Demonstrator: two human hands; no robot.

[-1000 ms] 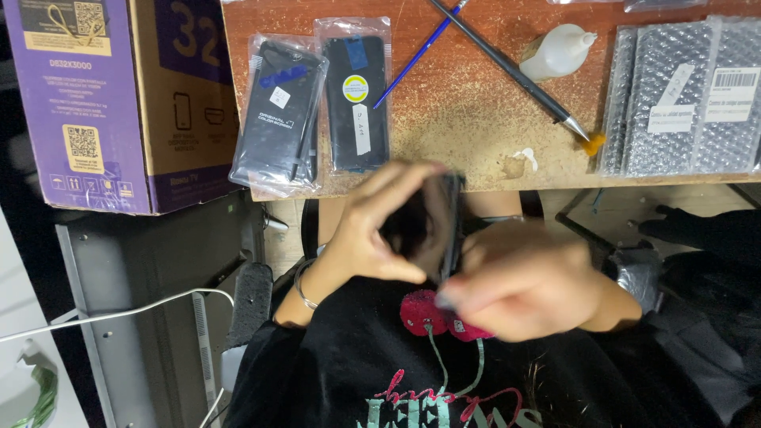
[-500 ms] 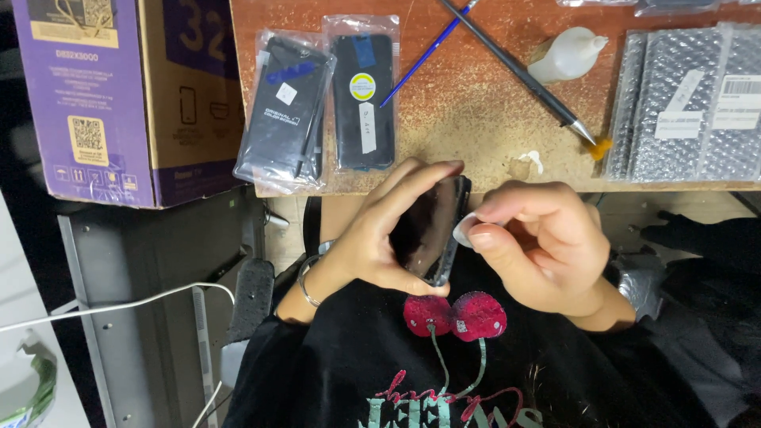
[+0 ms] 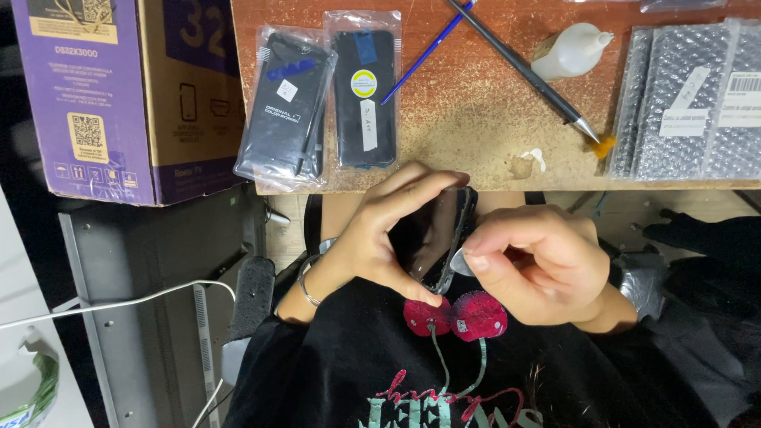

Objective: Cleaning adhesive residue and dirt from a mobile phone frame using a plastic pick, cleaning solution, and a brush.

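My left hand grips a black phone by its edges, holding it tilted on its side just below the table's front edge. My right hand pinches a small thin pale pick between thumb and forefinger, its tip against the phone's right long edge near the lower end. A bracelet sits on my left wrist.
On the worn wooden table lie two bagged phone screens, a blue pen, a long grey brush, a white squeeze bottle and bubble-wrapped packs. A purple cardboard box stands at the left.
My right hand slid the pick down along the phone's right edge toward its lower end. The left hand kept its hold, and the phone sits slightly lower.
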